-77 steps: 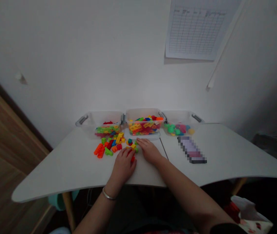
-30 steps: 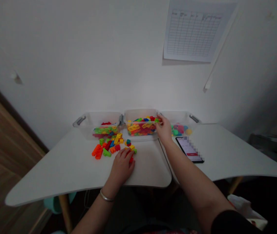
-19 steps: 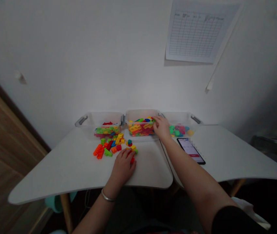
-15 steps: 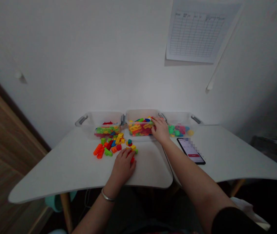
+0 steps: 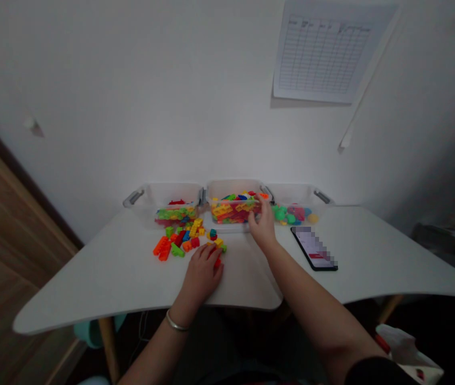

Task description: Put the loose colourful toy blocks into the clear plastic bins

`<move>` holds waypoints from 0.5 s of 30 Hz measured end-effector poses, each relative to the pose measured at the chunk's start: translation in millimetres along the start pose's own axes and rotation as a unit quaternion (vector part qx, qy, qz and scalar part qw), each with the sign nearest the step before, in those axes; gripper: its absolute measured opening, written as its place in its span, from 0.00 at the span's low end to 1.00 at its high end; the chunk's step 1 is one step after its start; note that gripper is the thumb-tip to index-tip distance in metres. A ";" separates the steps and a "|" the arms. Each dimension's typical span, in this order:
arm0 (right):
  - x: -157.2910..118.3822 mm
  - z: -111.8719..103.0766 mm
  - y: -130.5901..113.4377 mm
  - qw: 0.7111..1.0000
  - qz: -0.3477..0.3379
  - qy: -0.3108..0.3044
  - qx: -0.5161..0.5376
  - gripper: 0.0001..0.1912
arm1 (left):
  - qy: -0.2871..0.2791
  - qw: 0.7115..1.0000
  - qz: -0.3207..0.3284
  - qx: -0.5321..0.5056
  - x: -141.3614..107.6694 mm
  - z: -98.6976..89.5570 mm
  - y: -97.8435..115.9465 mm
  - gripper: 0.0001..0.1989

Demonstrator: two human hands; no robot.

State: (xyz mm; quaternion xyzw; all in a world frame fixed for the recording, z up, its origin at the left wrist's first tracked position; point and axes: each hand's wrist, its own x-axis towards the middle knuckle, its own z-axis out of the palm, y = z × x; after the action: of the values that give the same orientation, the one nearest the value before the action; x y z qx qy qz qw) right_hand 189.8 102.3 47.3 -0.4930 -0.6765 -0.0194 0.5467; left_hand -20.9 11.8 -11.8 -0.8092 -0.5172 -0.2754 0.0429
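My left hand [image 5: 203,271] rests low over the table, its fingers curled around a red building block [image 5: 218,262] that is partly hidden. Yellow and green blocks [image 5: 220,244] lie just past its fingertips. At the right front corner of the middle clear box [image 5: 235,187] is my right hand [image 5: 263,223], thumb and fingers apart, with no block visible between them. An orange block [image 5: 264,195] shows right beyond those fingertips. Mixed coloured blocks fill the lower part of that box.
Loose blocks [image 5: 179,240] lie left of my left hand. A left clear box [image 5: 171,191] holds more blocks; a right clear box [image 5: 293,192] holds green, pink and blue pieces. A phone [image 5: 314,251] lies on the white table [image 5: 363,251]. A printed sheet [image 5: 323,59] hangs above.
My right hand has drawn back from over the middle box's rim, slightly toward me, uncovering the orange block at its corner. My left hand has stayed in place.
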 end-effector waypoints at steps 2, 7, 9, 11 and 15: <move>-17.8 7.1 -5.1 0.999 -0.019 -0.043 0.024 0.25 | -0.001 1.000 -0.001 0.000 -0.2 -0.7 0.5 0.19; -57.4 26.6 -9.3 0.974 -0.052 -0.216 0.035 0.21 | -0.004 1.000 0.000 -0.001 0.0 -2.1 1.2 0.19; -64.2 29.7 -10.3 0.961 -0.062 -0.269 0.027 0.23 | -0.001 1.000 0.004 -0.002 0.6 -1.6 1.0 0.19; -66.1 30.0 -11.7 0.949 -0.075 -0.305 0.023 0.25 | 0.002 1.000 0.006 -0.004 1.0 -0.7 0.6 0.19; -65.1 28.2 -14.8 0.939 -0.085 -0.331 0.017 0.27 | 0.007 1.000 0.005 -0.005 1.1 0.1 0.3 0.18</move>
State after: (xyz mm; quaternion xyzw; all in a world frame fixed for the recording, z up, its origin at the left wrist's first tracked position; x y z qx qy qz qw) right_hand 153.8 68.6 -5.7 -0.4026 -0.8591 0.1102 0.2962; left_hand -20.3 12.6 -11.3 -0.8100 -0.5114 -0.2836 0.0435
